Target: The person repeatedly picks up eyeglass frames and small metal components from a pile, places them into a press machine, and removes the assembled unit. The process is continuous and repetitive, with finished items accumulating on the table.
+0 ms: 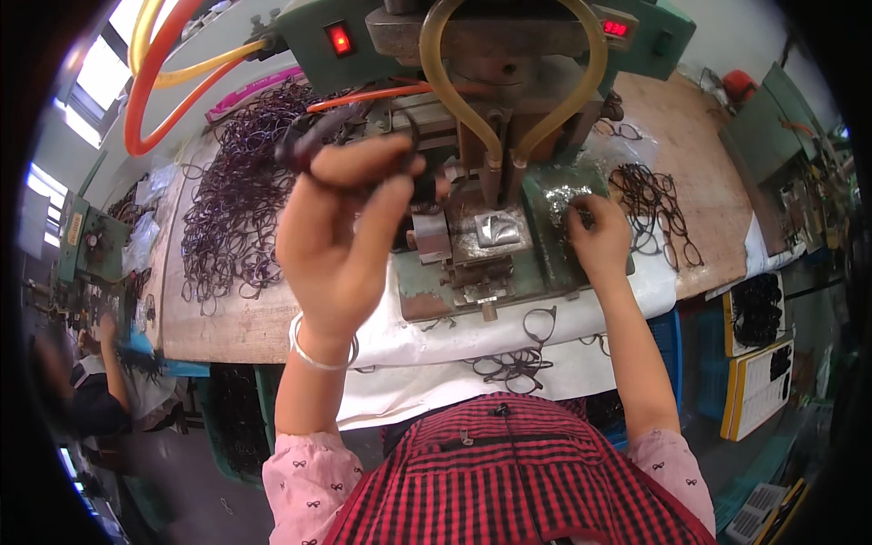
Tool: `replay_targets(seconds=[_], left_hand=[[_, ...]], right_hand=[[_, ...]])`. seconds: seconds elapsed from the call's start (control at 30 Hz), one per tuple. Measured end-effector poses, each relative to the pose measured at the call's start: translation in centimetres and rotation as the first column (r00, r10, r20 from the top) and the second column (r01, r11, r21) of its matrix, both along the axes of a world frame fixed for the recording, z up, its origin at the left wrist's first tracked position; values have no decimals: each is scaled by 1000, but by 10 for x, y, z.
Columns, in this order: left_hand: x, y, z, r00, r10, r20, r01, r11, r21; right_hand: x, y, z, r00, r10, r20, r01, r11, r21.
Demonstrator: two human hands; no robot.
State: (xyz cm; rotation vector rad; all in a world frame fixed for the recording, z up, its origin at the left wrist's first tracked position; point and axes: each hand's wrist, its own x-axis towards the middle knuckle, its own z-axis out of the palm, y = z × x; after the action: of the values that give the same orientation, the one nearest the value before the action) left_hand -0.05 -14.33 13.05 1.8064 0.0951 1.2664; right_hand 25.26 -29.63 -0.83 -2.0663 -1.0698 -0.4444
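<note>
My left hand (331,245) is raised left of the machine's work head, thumb and fingers closed on a dark eyeglass frame (298,145), which is partly hidden and blurred. On the right, my right hand (603,241) reaches over the green machine base (427,295). Its fingertips are pinched together at a small heap of shiny metal bits (561,193); what they hold, if anything, is too small to make out. Between the hands, a metal fixture block (498,230) with a bright top sits under the machine's vertical prongs (493,173).
Tangled dark eyeglass frames (232,218) cover the left of the table, with a smaller pile (649,204) at right. Several frames (513,363) lie on white cloth near my lap. Yellowish hoses (595,77) and an orange hose (136,109) loop overhead. Another person (82,386) works far left.
</note>
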Motion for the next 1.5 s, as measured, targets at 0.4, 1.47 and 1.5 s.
replay_targets(seconds=[0.4,1.47,1.5], left_hand=[[-34,-26,-49,970,243,2,-242,964,-107],[21,-41,-38,983,144,-114,24,513,858],[26,-41,-41,985,136,-108,30,482,876]], right_hand=[[-26,-6,32,474,396,-787,10,891,454],[3,-30,-8,993,-10,114,20,996,-87],[7,-27,-2,998,-10,55,12,999,-38]])
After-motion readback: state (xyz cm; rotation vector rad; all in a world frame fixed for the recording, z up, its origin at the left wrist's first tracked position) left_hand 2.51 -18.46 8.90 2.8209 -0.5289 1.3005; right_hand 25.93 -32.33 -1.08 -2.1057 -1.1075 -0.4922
